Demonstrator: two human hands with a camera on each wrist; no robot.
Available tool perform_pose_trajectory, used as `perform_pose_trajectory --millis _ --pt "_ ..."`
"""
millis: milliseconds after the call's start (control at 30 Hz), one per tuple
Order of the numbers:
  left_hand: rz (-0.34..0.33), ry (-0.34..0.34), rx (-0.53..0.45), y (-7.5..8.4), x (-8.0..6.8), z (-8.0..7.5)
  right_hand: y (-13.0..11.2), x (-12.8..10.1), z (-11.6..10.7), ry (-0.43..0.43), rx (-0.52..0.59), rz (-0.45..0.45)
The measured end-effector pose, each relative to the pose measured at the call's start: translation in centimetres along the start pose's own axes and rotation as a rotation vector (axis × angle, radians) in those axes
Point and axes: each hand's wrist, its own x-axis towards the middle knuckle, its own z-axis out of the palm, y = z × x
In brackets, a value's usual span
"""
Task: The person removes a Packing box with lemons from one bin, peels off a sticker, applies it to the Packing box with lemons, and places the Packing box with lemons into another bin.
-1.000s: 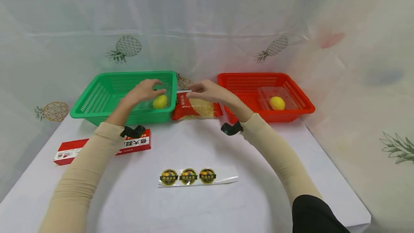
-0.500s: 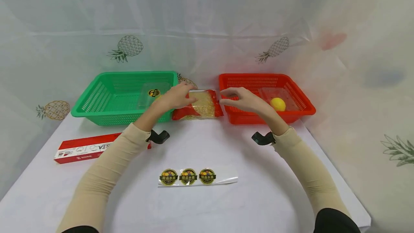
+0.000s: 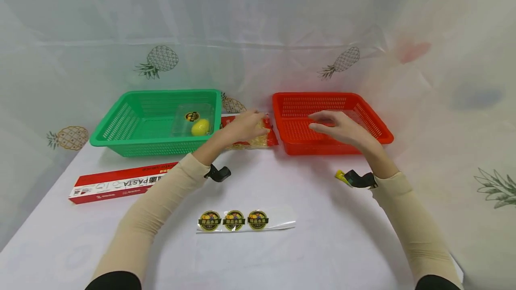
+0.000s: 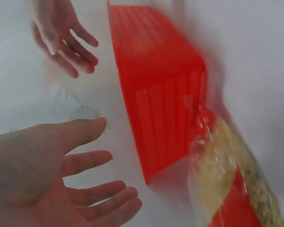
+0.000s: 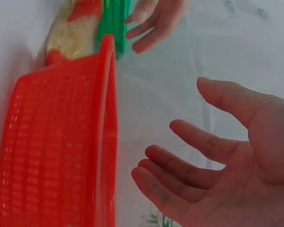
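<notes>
My left hand [image 3: 245, 127] hovers above the clear and red bag of pale dry food [image 3: 251, 142], its fingers relaxed and holding nothing. Over the red basket [image 3: 298, 147] is my right hand [image 3: 338, 126], fingers spread and also empty. In the left wrist view the bag [image 4: 222, 175] lies beside the red basket [image 4: 165, 127], apart from the fingers. The right wrist view has the red basket [image 5: 57, 151] to the left of the loosely bent fingers. In the head view, the right hand hides the lemon and most of the clear box inside that basket.
A green basket [image 3: 155, 149] at the left holds a clear box [image 3: 183, 111] with a round label and a lemon [image 3: 200, 127]. In front lies a red and white pasta box [image 3: 121, 182]. A strip of round stickers [image 3: 246, 220] lies near the table's middle.
Both hands have moved right: the left from over the green basket to over the bag, the right from the bag to over the red basket. The lemon in the green basket is uncovered.
</notes>
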Motion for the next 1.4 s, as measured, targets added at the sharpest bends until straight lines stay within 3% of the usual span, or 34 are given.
perform_pose_trajectory --millis 300,633,1000,1167,1400 --pt "0.106 -0.001 -0.132 2.2 2.1 2.6 4.5 -1.2 -1.5 0.043 -0.081 0.034" --pt "0.173 0.01 -0.196 5.4 5.6 4.6 8.8 -1.1 -3.8 0.074 -0.104 0.178" --pt "0.08 -0.073 -0.247 7.3 9.4 6.4 11.9 -0.1 -4.7 0.111 -0.17 0.323" --pt "-0.007 -0.093 -0.279 8.3 10.2 6.7 12.4 0.3 -4.9 0.101 -0.197 0.354" --pt "-0.065 -0.128 -0.284 9.1 10.9 6.5 12.0 0.6 -4.8 0.052 -0.201 0.347"
